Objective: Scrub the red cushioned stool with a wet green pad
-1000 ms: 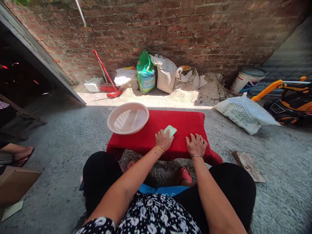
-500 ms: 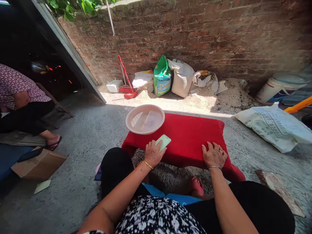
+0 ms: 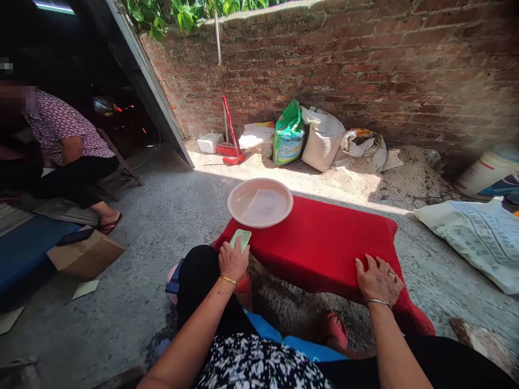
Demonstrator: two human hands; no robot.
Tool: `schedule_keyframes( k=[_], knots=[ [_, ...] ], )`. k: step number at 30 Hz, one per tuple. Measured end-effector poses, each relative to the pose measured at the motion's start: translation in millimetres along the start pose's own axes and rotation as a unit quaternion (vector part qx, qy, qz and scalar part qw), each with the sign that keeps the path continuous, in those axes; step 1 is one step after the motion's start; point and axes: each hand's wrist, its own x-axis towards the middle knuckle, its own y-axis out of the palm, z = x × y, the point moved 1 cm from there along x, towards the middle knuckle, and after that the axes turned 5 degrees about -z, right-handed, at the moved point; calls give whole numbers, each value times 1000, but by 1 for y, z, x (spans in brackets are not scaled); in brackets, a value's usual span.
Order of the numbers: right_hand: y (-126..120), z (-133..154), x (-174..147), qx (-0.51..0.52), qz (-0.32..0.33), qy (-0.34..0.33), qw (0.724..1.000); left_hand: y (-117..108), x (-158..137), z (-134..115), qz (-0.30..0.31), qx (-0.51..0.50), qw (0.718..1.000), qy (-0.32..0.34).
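Observation:
My left hand [image 3: 234, 263] grips a flat pale green rectangular piece [image 3: 241, 237], with the index finger laid along its top. The piece has rounded corners and a small hole near its far edge; its exact kind I cannot make out. It is at the left front edge of a low table covered in red cloth [image 3: 324, 232], just in front of a pale pink basin [image 3: 259, 219] that holds clear liquid. On the right end of the cloth my right hand [image 3: 380, 279] lies flat, fingers spread, holding nothing.
At left a person [image 3: 77, 140] sits near a cardboard box [image 3: 87, 251] with a dark flat object on it. Sacks [image 3: 322, 140], a red broom and dustpan [image 3: 233, 156] stand along the brick wall [image 3: 324, 65]. A white sack [image 3: 474, 232] lies at right.
My left hand has drawn the pale green piece leftward, from over the red cloth to its left front edge. The right hand stays flat on the cloth. The view has turned slightly left.

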Motion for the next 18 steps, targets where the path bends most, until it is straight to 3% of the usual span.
schedule_keyframes(
  k=[4,8,11,13,18],
  knots=[
    [-1,0,0,12,4,4,1000,5,-12,-31,9,-45,999,-1],
    [-3,0,-1,16,-8,-4,1000,0,-48,-78,40,-124,986,108],
    [-3,-1,-1,16,-8,-6,1000,-8,-68,-92,69,-170,963,196],
    [-2,-2,-1,15,-3,-5,1000,-13,-66,-80,76,-169,964,190],
    [-1,-1,0,9,0,-3,1000,-15,-21,-11,38,-77,996,40]
  ],
)
